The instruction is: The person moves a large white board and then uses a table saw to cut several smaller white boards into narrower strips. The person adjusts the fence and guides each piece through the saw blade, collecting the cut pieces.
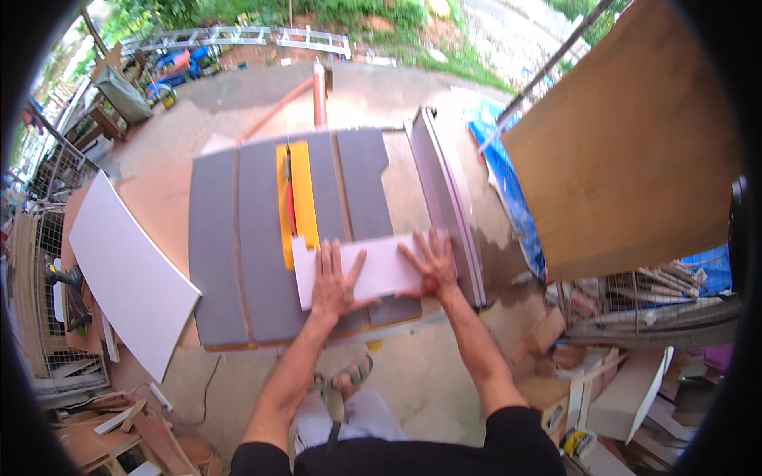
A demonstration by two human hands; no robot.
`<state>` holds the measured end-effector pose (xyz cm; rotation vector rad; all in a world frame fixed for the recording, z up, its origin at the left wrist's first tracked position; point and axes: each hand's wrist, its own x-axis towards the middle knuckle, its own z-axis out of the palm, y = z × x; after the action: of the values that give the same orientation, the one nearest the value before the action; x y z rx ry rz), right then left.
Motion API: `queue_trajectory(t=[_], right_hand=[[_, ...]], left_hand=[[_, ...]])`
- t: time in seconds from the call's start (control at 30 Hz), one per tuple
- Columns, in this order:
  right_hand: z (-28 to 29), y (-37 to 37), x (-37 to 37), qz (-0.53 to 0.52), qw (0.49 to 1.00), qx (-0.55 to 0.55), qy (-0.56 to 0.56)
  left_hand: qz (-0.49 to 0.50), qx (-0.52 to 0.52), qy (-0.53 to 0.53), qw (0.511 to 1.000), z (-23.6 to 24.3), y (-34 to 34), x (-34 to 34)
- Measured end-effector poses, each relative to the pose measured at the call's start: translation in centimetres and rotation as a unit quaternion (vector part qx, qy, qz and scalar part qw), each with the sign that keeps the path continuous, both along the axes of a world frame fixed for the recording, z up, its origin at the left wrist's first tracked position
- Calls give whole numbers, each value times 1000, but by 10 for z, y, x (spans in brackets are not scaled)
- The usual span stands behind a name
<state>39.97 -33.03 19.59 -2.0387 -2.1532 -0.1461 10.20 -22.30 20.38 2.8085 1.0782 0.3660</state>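
Both hands press on a white board (381, 268) lying flat on the grey table (266, 198) of a table saw. The left hand (335, 279) and right hand (429, 266) rest palm-down, fingers spread and straight, grasping nothing. The board's notched far-left corner overlaps the yellow insert (302, 186); its right end lies beside the long rip fence (446, 194).

White rectangular board (383, 266) is lying on flat grey saw table (259, 206), long grey metal fence (446, 190) is standing at board's right, broad white panel (131, 270) is resting left of table.
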Motion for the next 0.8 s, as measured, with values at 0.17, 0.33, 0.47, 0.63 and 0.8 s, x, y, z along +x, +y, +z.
queue_trajectory(t=[0.17, 0.33, 0.47, 0.63, 0.8], right_hand=[[10, 0, -3, -4, 1000, -16, -1], [11, 1, -4, -2, 1000, 0, -3], [10, 4, -2, 2, 1000, 7, 11], [12, 5, 0, 2, 1000, 17, 9], [11, 4, 0, 2, 1000, 27, 10]], left_hand=[[-8, 0, 12, 1000, 5, 1, -1], [-11, 4, 7, 1000, 3, 2, 0], [-14, 8, 12, 1000, 5, 5, 1], [-17, 8, 18, 1000, 8, 8, 2], [-15, 32, 6, 999, 7, 6, 3]])
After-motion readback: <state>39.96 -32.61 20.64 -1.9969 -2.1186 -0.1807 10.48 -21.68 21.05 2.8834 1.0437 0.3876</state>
